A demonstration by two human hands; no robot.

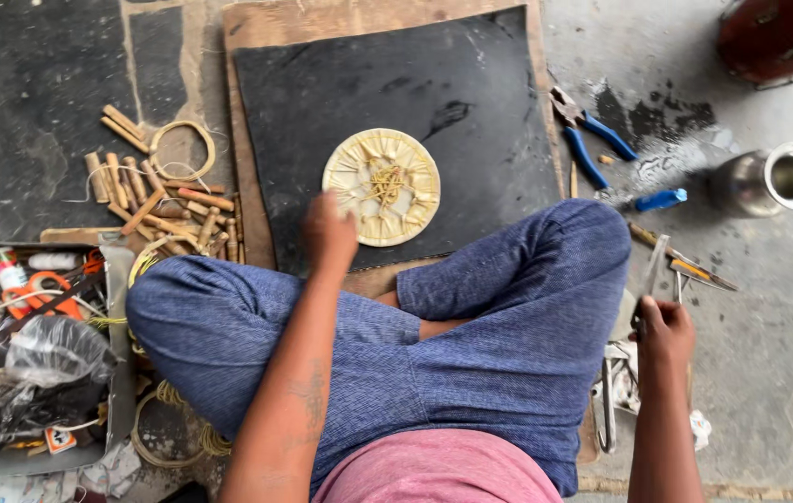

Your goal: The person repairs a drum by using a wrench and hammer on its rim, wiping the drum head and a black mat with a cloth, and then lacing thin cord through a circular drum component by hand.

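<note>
A round pale woven disc [382, 186] with thin yellow sticks at its centre lies on a black mat [471, 102]. My left hand [328, 230] hovers with curled fingers at the disc's lower left edge, holding nothing that I can see. Beyond my right knee, my right hand [665, 328] is closed on a slim metal tool [652, 272] that points up and away. I sit cross-legged in blue trousers.
Blue-handled pliers [587, 135], a small blue object [660, 199] and a steel cup [774, 179] lie right of the mat. Wooden pegs [150, 200] and a cane ring [182, 149] lie on the left. A tray [119, 391] holds scissors, bags and tubes.
</note>
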